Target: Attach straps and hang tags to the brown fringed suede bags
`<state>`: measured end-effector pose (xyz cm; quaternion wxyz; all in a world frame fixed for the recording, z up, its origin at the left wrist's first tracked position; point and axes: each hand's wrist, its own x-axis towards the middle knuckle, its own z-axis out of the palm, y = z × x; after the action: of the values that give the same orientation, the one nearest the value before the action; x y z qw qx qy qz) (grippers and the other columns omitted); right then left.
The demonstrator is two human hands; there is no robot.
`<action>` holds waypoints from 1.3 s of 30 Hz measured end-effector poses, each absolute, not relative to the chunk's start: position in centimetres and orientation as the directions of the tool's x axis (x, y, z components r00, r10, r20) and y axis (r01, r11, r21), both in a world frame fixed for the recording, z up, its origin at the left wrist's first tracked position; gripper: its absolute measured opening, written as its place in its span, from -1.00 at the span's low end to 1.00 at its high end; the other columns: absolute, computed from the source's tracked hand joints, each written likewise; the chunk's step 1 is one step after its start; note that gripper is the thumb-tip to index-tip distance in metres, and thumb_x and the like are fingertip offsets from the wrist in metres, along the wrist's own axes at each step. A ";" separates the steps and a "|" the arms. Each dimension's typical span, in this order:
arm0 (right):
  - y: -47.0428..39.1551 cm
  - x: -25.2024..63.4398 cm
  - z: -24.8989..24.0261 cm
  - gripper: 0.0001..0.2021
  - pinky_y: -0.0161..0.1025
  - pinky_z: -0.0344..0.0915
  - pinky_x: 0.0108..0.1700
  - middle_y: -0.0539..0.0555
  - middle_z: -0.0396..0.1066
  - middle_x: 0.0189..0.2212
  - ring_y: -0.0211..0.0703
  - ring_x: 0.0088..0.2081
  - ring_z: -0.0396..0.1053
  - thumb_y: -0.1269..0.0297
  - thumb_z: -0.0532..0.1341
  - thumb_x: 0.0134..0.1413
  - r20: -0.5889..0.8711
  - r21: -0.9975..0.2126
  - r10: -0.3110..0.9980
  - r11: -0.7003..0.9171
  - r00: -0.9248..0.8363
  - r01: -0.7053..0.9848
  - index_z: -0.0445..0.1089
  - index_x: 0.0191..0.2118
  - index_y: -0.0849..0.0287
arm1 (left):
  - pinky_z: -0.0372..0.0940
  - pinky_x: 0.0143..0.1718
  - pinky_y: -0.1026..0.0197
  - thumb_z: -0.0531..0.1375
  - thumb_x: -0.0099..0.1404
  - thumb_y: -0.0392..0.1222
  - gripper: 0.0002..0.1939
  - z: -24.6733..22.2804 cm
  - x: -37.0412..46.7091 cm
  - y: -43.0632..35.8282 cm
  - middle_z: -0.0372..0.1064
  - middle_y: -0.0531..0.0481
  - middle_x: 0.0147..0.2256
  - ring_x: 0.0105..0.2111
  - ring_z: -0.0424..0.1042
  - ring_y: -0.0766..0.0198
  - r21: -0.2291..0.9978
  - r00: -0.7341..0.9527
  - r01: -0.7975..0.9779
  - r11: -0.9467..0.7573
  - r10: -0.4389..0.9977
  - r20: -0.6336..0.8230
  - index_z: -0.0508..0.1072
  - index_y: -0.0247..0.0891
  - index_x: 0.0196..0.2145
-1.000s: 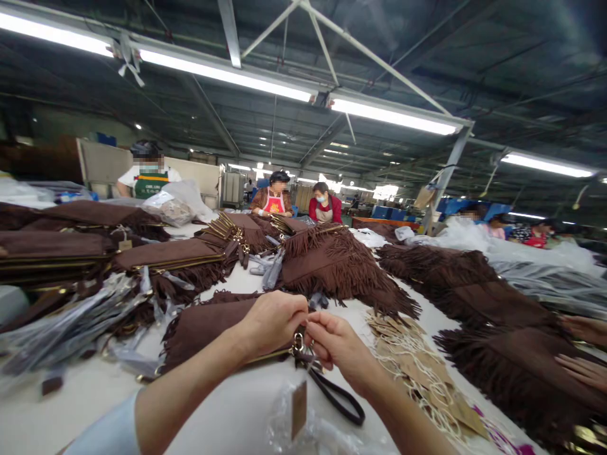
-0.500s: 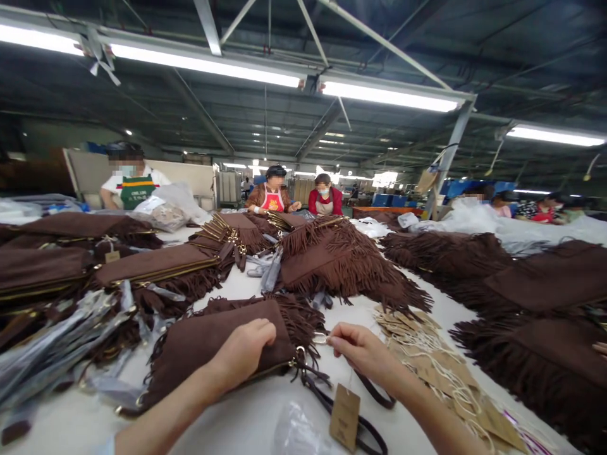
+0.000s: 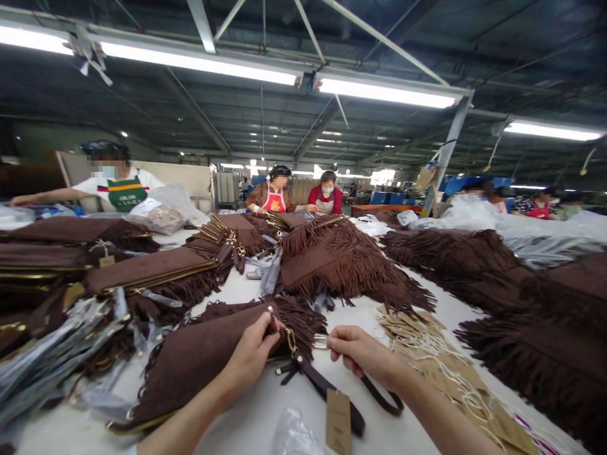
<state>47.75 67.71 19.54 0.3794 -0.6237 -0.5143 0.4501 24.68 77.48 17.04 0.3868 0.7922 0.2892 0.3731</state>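
Note:
A brown fringed clutch bag lies in front of me, its zip edge towards me. My left hand is closed on its upper right corner, lifting that end slightly. From this corner a gold clasp joins a dark brown wrist strap, which loops right and passes beneath my right hand. Between the pinched thumb and fingers of that hand is a small silver metal loop, pointing left towards the bag. A kraft paper tag hangs in front of the strap; its string is hard to see.
Kraft tags with white strings lie spread at right. Brown fringed bags are piled ahead and on both sides. Plastic-wrapped straps crowd the left; a clear plastic bag lies nearest me. Co-workers sit across the table.
My left hand has taken hold of the bag's corner and raised it, bringing the clasp into view. The strap and tag have shifted. My right hand stays nearly in place.

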 end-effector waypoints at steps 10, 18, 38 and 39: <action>71.1 41.8 19.1 -0.71 -0.34 0.14 -0.46 -0.04 0.27 -0.53 -0.25 -0.49 0.20 0.02 0.19 0.03 0.150 -0.921 0.989 0.143 -0.010 0.363 0.38 -0.43 0.18 | 0.22 -0.11 0.17 0.20 0.14 -0.13 -0.80 17.9 23.0 77.4 0.43 0.03 -0.29 -0.23 0.38 0.18 0.976 0.540 -0.122 -0.182 0.813 0.219 0.22 -0.20 -0.37; 72.3 42.7 19.8 -0.79 -0.30 0.11 -0.36 -0.04 0.31 -0.54 -0.19 -0.43 0.23 0.20 0.16 0.08 0.257 -0.832 0.964 0.257 -0.068 0.491 0.43 -0.47 0.17 | 0.21 -0.15 0.20 0.22 0.10 -0.16 -0.74 18.9 22.1 76.9 0.40 0.08 -0.36 -0.28 0.37 0.24 0.983 0.597 -0.181 -0.036 0.790 0.139 0.18 -0.20 -0.33; 73.2 42.8 21.0 -0.82 -0.35 -0.04 -0.50 -0.09 0.15 -0.64 -0.31 -0.54 0.05 0.24 0.19 -0.05 0.047 -0.867 0.947 0.196 -0.317 0.458 0.45 -0.51 0.23 | 0.20 -0.19 0.21 0.26 0.05 -0.16 -0.69 18.1 21.4 77.3 0.42 0.08 -0.36 -0.31 0.38 0.26 0.971 0.632 -0.217 0.099 0.772 0.062 0.20 -0.22 -0.32; 73.2 42.9 21.1 -0.82 -0.35 -0.03 -0.50 -0.09 0.16 -0.64 -0.31 -0.54 0.06 0.25 0.19 -0.06 0.034 -0.870 0.943 0.191 -0.331 0.455 0.46 -0.51 0.23 | 0.20 -0.20 0.21 0.26 0.05 -0.17 -0.70 18.1 21.4 77.3 0.42 0.08 -0.37 -0.31 0.38 0.27 0.970 0.636 -0.220 0.101 0.769 0.064 0.20 -0.22 -0.33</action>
<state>42.87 73.23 21.06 0.3032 -0.4923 -0.7096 0.4026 21.44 77.33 18.12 0.7021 0.5703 0.2403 0.3522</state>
